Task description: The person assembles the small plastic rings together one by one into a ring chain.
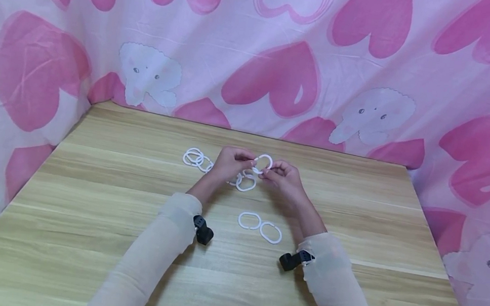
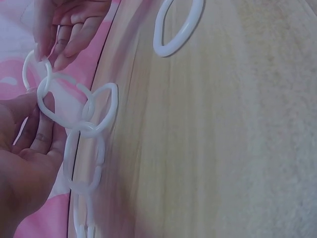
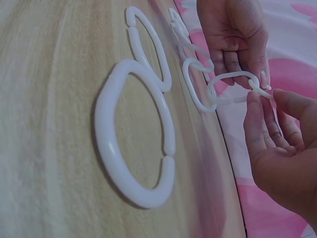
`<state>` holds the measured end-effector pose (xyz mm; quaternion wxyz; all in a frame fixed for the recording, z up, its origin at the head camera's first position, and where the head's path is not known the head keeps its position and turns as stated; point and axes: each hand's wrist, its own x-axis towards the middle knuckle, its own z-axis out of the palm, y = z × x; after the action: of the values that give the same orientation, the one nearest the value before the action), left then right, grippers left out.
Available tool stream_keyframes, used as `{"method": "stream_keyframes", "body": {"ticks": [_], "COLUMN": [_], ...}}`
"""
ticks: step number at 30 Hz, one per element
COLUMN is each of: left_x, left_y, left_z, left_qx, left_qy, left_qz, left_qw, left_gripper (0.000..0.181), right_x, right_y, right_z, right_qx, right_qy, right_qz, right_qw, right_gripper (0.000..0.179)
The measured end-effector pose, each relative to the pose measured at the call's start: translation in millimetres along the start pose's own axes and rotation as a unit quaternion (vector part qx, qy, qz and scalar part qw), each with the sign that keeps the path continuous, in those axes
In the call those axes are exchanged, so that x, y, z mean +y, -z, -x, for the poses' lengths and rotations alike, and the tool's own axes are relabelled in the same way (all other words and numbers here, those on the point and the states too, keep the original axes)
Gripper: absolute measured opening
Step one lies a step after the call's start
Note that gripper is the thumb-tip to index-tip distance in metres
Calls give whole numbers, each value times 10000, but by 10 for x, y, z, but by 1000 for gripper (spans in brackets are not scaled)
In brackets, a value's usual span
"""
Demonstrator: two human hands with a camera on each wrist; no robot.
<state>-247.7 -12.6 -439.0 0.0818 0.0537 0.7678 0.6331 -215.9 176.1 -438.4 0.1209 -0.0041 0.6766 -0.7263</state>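
White plastic oval links, each with a small gap, hang together as a chain (image 3: pixel 197 91) between and below the hands. My left hand (image 1: pixel 229 163) pinches the chain's raised end link (image 1: pixel 270 161) from the left with thumb and fingertips. From the right, my right hand (image 1: pixel 286 178) pinches near the spot where that end link joins another link (image 2: pixel 49 111). More of the chain lies on the table around the left hand, partly hidden by it. Two separate links, a left one (image 1: pixel 239 219) and a right one (image 1: pixel 280 237), lie side by side nearer the body.
The wooden table (image 1: pixel 92 236) is bordered at the back and sides by a pink curtain (image 1: pixel 222 43) with hearts and elephants. Further chain links (image 1: pixel 185 156) rest on the table left of the left hand. Each sleeve carries a small black wrist camera (image 1: pixel 204 233).
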Motion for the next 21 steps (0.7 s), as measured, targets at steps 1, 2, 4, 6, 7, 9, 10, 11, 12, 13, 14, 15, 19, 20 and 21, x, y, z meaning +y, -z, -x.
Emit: {"method": "stream_keyframes", "body": {"ticks": [1, 2, 4, 6, 7, 9, 10, 11, 12, 13, 14, 15, 19, 20, 21], "left_x": [1, 2, 2, 0, 0, 1, -1, 0, 0, 1, 1, 2, 5, 5, 3], "left_y": [0, 0, -1, -2, -1, 2, 3, 5, 6, 7, 8, 9, 7, 7, 6], "left_z": [1, -1, -5, -11, -13, -17, -20, -21, -23, -24, -25, -26, -28, -28, -29], "left_qx": [8, 18, 28, 30, 28, 36, 37, 39, 41, 43, 43, 39, 56, 66, 75], "left_qy": [-24, -49, -96, -112, -110, -45, -13, 21, 46, 67, 83, 84, 55, 43, 26], "left_qz": [-21, -45, -86, -131, -139, -145, -146, -142, -135, -142, -157, -170, -208, -211, -215], "left_qw": [10000, 10000, 9999, 9998, 9998, 9999, 9999, 9999, 9999, 9999, 9998, 9998, 9998, 9997, 9997], "left_gripper": [20, 19, 19, 19, 19, 19, 19, 20, 20, 20, 19, 19, 19, 18, 18], "right_x": [-1, -2, -3, -7, -8, -16, -20, -21, -23, -26, -25, -28, -20, -16, -18], "right_y": [3, 6, 15, 21, 25, 35, 38, 46, 52, 60, 67, 72, 71, 64, 53], "right_z": [4, 9, 25, 50, 66, 103, 122, 140, 159, 179, 196, 220, 298, 318, 341], "right_qx": [4, -10, -53, -114, -179, -309, -362, -420, -482, -537, -582, -634, -924, -1015, -1113], "right_qy": [13, 27, 64, 112, 147, 193, 210, 211, 226, 224, 224, 226, 345, 392, 427], "right_qz": [115, 249, 599, 964, 1146, 1483, 1623, 1773, 1952, 2112, 2282, 2433, 3026, 3148, 3257], "right_qw": [9999, 9997, 9982, 9952, 9931, 9883, 9859, 9830, 9793, 9757, 9716, 9676, 9480, 9429, 9379], "right_gripper": [8, 8, 14, 22, 25, 29, 30, 30, 30, 30, 30, 30, 26, 24, 23]}}
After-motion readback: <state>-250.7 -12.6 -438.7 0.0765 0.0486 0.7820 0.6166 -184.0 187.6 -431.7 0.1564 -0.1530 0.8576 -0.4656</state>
